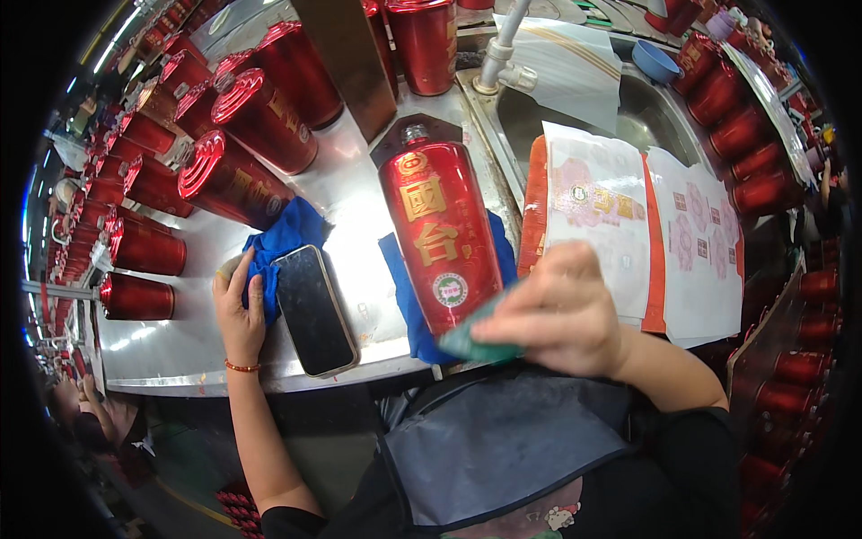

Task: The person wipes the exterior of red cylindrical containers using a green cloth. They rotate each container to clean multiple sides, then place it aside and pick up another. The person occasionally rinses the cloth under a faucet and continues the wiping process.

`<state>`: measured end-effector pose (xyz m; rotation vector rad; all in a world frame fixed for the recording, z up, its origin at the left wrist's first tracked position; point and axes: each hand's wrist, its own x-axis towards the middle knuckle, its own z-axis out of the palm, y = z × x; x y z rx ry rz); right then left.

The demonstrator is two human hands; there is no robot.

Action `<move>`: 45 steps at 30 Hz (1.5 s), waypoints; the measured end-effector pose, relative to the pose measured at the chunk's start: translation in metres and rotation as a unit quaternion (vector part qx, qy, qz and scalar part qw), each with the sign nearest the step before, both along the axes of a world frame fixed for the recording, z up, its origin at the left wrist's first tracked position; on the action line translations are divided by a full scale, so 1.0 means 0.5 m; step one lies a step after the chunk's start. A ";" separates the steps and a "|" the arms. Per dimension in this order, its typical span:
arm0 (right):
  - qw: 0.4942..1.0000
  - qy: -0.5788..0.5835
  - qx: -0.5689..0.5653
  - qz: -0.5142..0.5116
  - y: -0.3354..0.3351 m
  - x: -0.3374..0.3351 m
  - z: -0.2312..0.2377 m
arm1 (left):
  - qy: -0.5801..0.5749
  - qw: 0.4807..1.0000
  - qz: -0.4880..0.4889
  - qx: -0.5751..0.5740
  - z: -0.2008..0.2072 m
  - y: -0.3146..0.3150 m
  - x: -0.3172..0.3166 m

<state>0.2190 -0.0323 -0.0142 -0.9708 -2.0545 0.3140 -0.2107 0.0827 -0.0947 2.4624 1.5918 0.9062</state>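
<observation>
A red bottle (437, 216) with gold characters and a round white emblem lies on its back on a blue cloth (415, 328), its neck pointing away from me. At its near end, my right hand (566, 314) pinches a flat green scraper (480, 341), blurred by motion, against or just over the bottle's lower edge. Off to the left, my left hand (241, 301) has its fingers curled on a second, crumpled blue cloth (285, 235). Right beside that hand lies a phone (316, 310) with a dark screen.
Several red bottles (235, 180) stand on the metal table (359, 225) at the left and back. A metal post (350, 67) rises behind the bottle. On the right are printed sheets (597, 216), a sink (655, 117), a faucet (498, 67) and a blue bowl (655, 61).
</observation>
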 end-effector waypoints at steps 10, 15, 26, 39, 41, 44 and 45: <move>0.950 0.147 -0.179 -0.211 0.039 0.102 0.022 | -0.353 0.901 0.174 0.181 0.078 -0.018 -0.071; 0.921 0.264 -0.205 -0.200 -0.006 0.113 0.036 | -0.291 0.952 0.007 0.099 0.224 -0.125 0.192; 0.905 0.306 -0.206 -0.210 -0.039 0.151 0.016 | -0.002 0.955 -0.292 0.054 0.202 -0.050 0.502; 0.870 0.350 -0.257 -0.233 -0.043 0.148 -0.005 | -0.068 0.964 -0.257 -0.009 0.197 -0.087 0.466; 0.880 0.342 -0.249 -0.216 -0.031 0.150 -0.003 | -0.059 0.975 -0.213 0.003 0.200 -0.058 0.481; 0.893 0.322 -0.240 -0.205 -0.023 0.146 0.004 | -0.059 0.959 -0.276 0.030 0.200 -0.054 0.483; 0.897 0.314 -0.237 -0.203 -0.022 0.144 0.008 | -0.073 0.948 -0.308 0.020 0.195 -0.062 0.479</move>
